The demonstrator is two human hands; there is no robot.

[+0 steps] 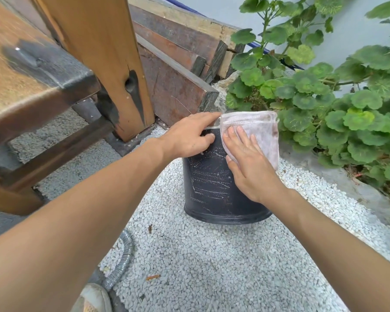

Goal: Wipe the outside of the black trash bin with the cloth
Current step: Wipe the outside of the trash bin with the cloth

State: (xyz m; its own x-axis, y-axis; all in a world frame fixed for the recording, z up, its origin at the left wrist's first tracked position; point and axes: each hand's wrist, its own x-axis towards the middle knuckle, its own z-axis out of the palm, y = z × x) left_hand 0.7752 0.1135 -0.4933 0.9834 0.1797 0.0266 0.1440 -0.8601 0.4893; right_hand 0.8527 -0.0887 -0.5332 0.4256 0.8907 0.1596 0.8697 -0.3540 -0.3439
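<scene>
The black trash bin point(212, 188) stands on white gravel at the centre, its side streaked with soapy white marks. My left hand point(187, 136) grips its upper rim, fingers curled over the edge. A pale pinkish cloth point(263, 129) lies draped over the bin's rim and upper right side. My right hand point(248, 161) is laid flat on the cloth with fingers spread, pressing it against the bin's wall. The inside of the bin is hidden.
A wooden bench point(32, 86) and its post point(104, 59) stand to the left. Stacked wooden planks point(178, 64) lean behind the bin. A leafy green plant point(324, 93) crowds the right. A grey ribbed hose point(122, 260) and a shoe point(92, 298) lie near the bottom.
</scene>
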